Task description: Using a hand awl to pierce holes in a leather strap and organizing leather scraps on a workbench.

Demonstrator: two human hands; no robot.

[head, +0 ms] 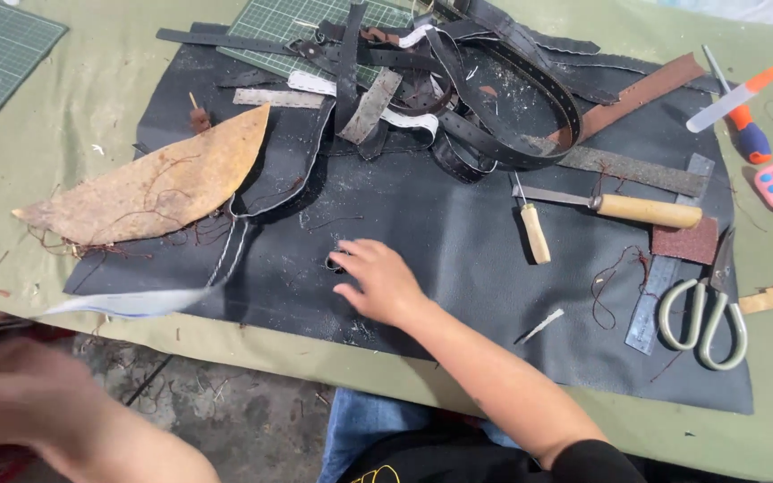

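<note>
The right hand (379,282) is lying flat, fingers spread, touching a small dark ring (335,262) on the black leather sheet (458,241). The left hand (20,394) is blurring at seven o'clock; its grip is unreadable. Tangled straps (485,98) are lying at twelve o'clock.

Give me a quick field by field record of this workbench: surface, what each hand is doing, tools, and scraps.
surface: dark leather sheet on a green table cover
right hand: flat on the sheet, fingers at a small metal ring
left hand: blurred, low at the table edge; cannot tell if it grips anything
tools: scissors, steel ruler, wooden-handled knife, awl
scraps: pile of dark straps, tan leather piece
</note>
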